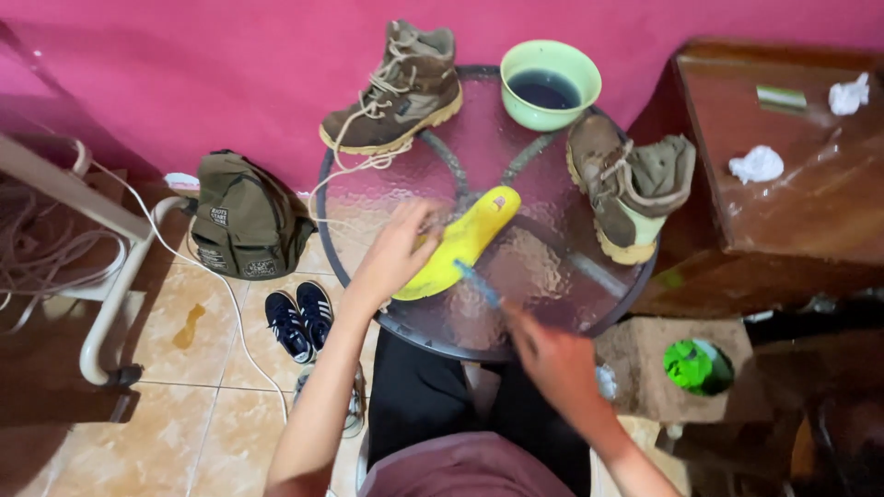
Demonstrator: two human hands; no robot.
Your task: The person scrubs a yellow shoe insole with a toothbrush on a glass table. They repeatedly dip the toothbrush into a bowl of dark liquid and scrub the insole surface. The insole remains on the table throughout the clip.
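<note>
Insole (460,241), yellow, flat on the glass surface (543,276), pinned down at its near end by left hand (398,253). Right hand (551,354) clenched round a blue brush (479,283), bristles at the insole's edge. Boots (398,90) either side, green bowl (550,83) behind.

- The round table (552,276) is topped with textured, glossy glass.
- The boots (396,92) appear matt suede.
- The yellow insole (465,239) looks smooth.
</note>
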